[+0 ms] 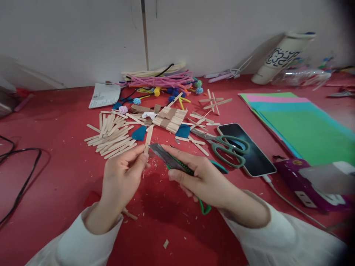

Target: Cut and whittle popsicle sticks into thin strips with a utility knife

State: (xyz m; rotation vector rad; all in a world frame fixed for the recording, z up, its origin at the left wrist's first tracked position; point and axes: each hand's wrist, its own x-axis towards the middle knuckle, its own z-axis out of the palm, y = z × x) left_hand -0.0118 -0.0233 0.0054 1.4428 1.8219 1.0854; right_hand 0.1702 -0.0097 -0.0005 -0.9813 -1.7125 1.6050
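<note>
My left hand [124,171] pinches a wooden craft stick [149,136] between thumb and fingers, with the stick pointing away from me. In my right hand [201,175] is a green utility knife, its blade [163,153] extended toward the stick. The blade's tip is close beside the stick; I cannot tell if they touch. Beyond my left hand lies a heap of loose craft sticks [113,136]. A banded bundle of sticks [170,119] sits past the knife. Small wood shavings are scattered on the red table [155,229] under my hands.
Green-handled scissors [230,149] and a phone [241,142] lie right of my right hand. Further right are coloured paper sheets [305,122] and a purple device [305,184]. Pipe cleaners [161,81] are piled at the wall, a tumbler [283,57] leans there, and a black cable [30,177] runs left.
</note>
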